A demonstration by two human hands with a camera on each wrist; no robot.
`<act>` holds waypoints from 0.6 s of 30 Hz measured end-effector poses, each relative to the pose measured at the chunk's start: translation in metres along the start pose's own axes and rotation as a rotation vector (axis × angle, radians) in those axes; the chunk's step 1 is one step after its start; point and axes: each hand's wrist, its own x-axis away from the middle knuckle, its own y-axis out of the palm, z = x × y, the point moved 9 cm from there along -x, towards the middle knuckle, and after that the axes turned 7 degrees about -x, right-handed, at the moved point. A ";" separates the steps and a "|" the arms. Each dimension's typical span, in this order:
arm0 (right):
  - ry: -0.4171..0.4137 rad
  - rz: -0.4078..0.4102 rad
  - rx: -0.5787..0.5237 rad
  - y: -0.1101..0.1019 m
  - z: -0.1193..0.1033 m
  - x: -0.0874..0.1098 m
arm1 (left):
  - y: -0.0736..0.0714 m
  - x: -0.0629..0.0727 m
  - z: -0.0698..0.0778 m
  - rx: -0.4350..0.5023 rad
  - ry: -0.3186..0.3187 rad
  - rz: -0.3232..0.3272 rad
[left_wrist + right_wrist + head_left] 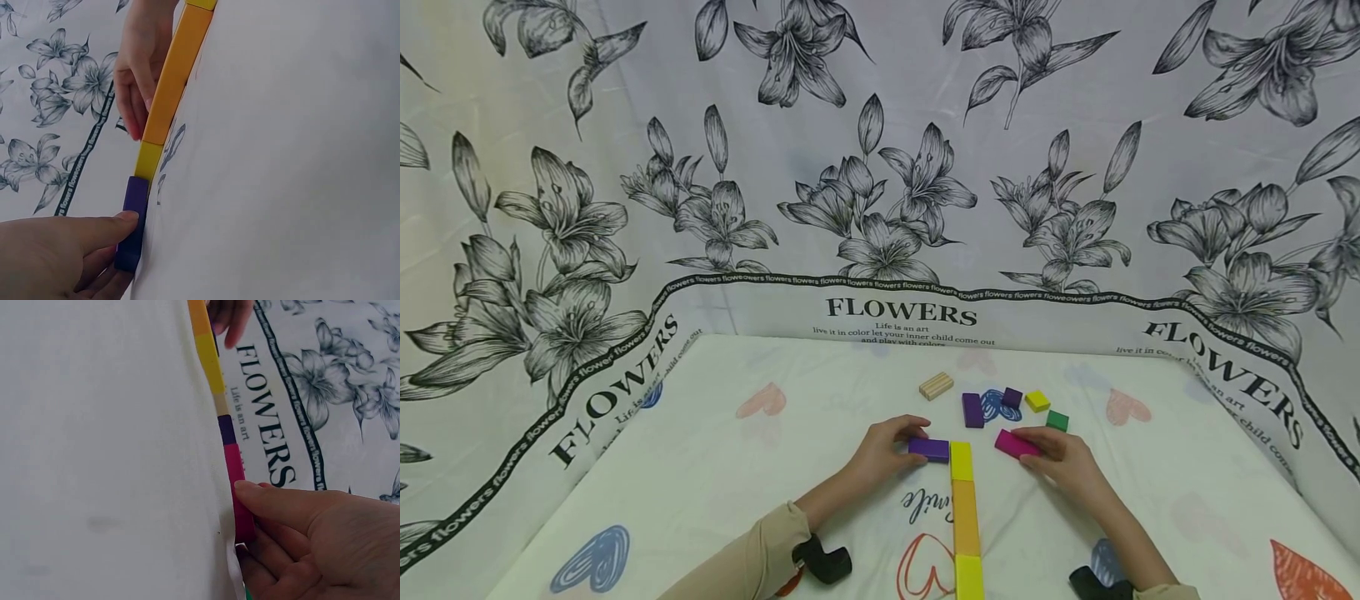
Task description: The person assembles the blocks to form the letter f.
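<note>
A purple block (928,451) is pinched between the thumb and fingers of my left hand (887,454), its right end at the top of a line of blocks. That line has a yellow block (961,461) at its far end, an orange block (966,518) in the middle and another yellow block (969,577) nearest me. On the other side, my right hand (1067,462) pinches a magenta block (1017,444), a short gap from the line. The left wrist view shows my thumb over the purple block (132,225); the right wrist view shows the magenta block (237,494) in my fingers.
Beyond the hands lie a ribbed wooden block (936,386), an upright-turned purple block (973,410), a small purple cube (1012,397), a yellow one (1037,401) and a green one (1057,421). A flower-printed cloth (880,200) rises behind the white table cover (820,375).
</note>
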 end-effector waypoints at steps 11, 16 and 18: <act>0.003 0.004 -0.001 -0.001 0.001 0.001 | 0.002 0.001 0.000 0.006 -0.018 -0.001; -0.016 -0.001 -0.009 -0.001 0.001 0.001 | 0.003 0.001 0.001 0.006 -0.007 -0.002; -0.019 0.000 -0.010 -0.001 0.001 0.000 | 0.003 0.000 0.001 0.004 -0.008 -0.003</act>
